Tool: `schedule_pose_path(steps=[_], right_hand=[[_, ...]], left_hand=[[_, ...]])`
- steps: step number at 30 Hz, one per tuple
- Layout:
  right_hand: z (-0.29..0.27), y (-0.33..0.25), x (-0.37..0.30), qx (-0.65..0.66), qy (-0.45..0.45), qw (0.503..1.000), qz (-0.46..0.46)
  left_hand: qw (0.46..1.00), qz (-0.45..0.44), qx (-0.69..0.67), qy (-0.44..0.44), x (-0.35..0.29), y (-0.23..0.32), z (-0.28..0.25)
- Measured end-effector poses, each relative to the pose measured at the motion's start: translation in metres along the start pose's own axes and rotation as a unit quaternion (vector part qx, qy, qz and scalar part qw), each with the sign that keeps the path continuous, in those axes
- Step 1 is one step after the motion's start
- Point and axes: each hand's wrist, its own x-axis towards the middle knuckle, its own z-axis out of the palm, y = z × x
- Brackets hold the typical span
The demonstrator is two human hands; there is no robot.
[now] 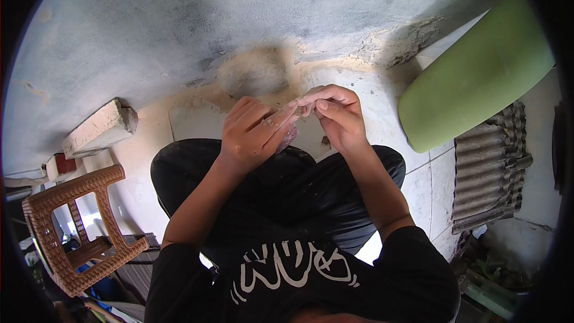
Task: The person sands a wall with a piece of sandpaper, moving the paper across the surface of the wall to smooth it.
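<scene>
My left hand (pixel 250 133) is closed, its fingers curled and its thumb side stretched toward the other hand. Beneath its fingers shows a reddish, pale-speckled lump (pixel 288 138), which it seems to grip; most of it is hidden. My right hand (pixel 342 116) is bent in a pinch, thumb against fingers, and meets the left fingertips. What lies in that pinch is too small or too covered to make out. Pale dust coats the fingers of both hands. They are raised above my crossed legs (pixel 281 194) in black trousers.
Ahead rises a grey, worn wall (pixel 197 18) with a rough patch (pixel 257 72) at its foot. A green cylinder (pixel 472 78) leans at the right beside corrugated sheets (pixel 489 170). On the left are a pale block (pixel 100 130) and a brown plastic stool (pixel 45 221) on its side.
</scene>
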Motion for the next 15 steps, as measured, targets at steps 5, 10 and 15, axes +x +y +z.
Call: schedule_pose_path(steps=[5, 10, 15], right_hand=[[-0.0025, 0.0007, 0.0001, -0.027, -0.001, 1.000, -0.008], [0.0005, -0.0043, 0.0013, -0.101, 0.000, 0.994, -0.029], [-0.0007, -0.0057, 0.0009, -0.113, 0.011, 0.993, -0.034]], left_hand=[[1.000, -0.013, -0.016, -0.008, -0.0012, 0.0022, 0.0004], [0.983, -0.145, -0.110, -0.037, -0.0060, 0.0053, -0.0003], [0.986, -0.128, -0.099, -0.041, -0.0072, 0.0042, 0.0027]])
